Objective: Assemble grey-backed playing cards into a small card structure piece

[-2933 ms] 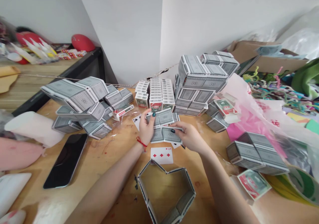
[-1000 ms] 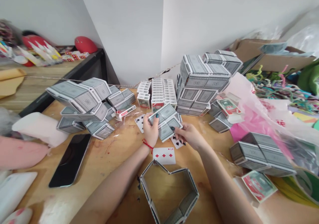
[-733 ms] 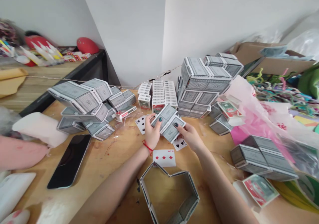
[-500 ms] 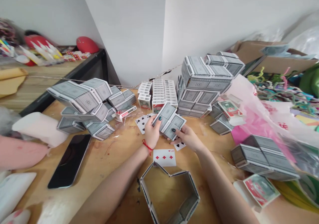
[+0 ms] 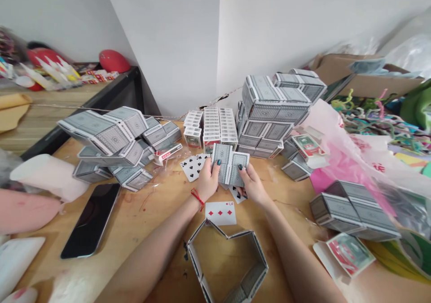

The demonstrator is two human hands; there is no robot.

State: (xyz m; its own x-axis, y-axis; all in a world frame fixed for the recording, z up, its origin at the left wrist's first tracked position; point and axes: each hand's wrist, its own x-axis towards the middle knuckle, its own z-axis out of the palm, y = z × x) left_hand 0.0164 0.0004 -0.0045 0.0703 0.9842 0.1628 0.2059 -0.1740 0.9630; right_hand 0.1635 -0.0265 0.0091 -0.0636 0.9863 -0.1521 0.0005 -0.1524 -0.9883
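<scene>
My left hand (image 5: 208, 182) and my right hand (image 5: 251, 187) together grip a joined panel of grey-backed playing cards (image 5: 230, 166), held upright above the wooden table (image 5: 148, 213). Each hand pinches one side of it, thumbs on the card backs. A face-up four of diamonds (image 5: 220, 212) lies just below my hands. Face-up spade cards (image 5: 191, 166) lie to the left of the panel, and another spade card (image 5: 237, 195) peeks out under my right hand. A heart-shaped frame made of cards (image 5: 227, 265) stands on the table near me.
Piles of folded card blocks sit at the left (image 5: 107, 137) and back right (image 5: 276, 110); more blocks (image 5: 353, 211) lie on the right. Boxed decks (image 5: 212, 125) stand in rows at the back. A black phone (image 5: 90, 220) lies left. Pink plastic bag (image 5: 340, 159) and clutter fill the right.
The card panel lay flat on the table; both hands lifted it, turned it and folded it smaller, and now it is held upright and squared.
</scene>
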